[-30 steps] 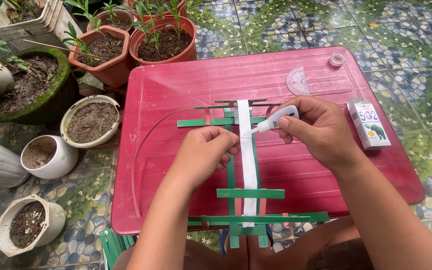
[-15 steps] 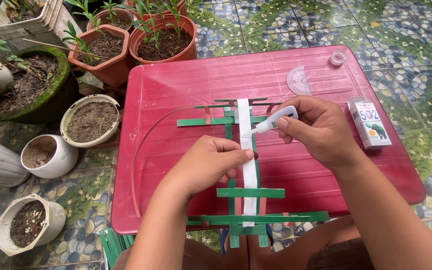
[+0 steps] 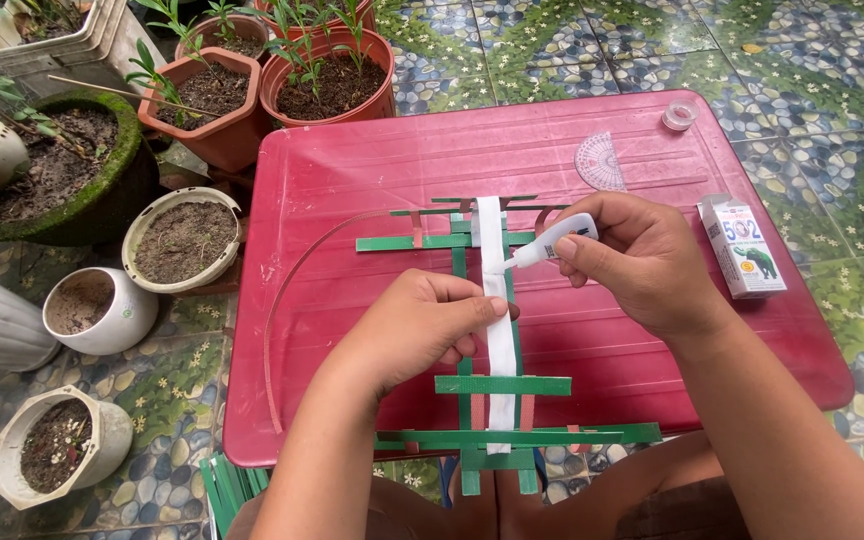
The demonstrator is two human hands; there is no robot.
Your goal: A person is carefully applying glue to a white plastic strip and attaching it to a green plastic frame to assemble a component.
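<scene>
A lattice of green strips point(image 3: 503, 385) with a white strip point(image 3: 498, 370) down its middle lies on a red plastic table point(image 3: 352, 180). My left hand point(image 3: 422, 325) presses on the white strip near the lattice's middle. My right hand point(image 3: 642, 262) holds a small white glue tube point(image 3: 552, 240), its nozzle pointing down-left and touching the white strip just above my left fingers. A long thin curved strip point(image 3: 287, 290) arcs from the lattice's top left down to the table's front.
A small white glue box point(image 3: 744, 248) stands at the table's right. A clear protractor point(image 3: 600, 162) and a small round cap point(image 3: 679, 116) lie at the back. Several soil-filled pots point(image 3: 184, 238) crowd the tiled floor on the left. Spare green strips point(image 3: 224, 490) lie below the table.
My left hand slid a little to the right along the white strip, fingers now over it. The right hand with the glue tube stayed almost in place.
</scene>
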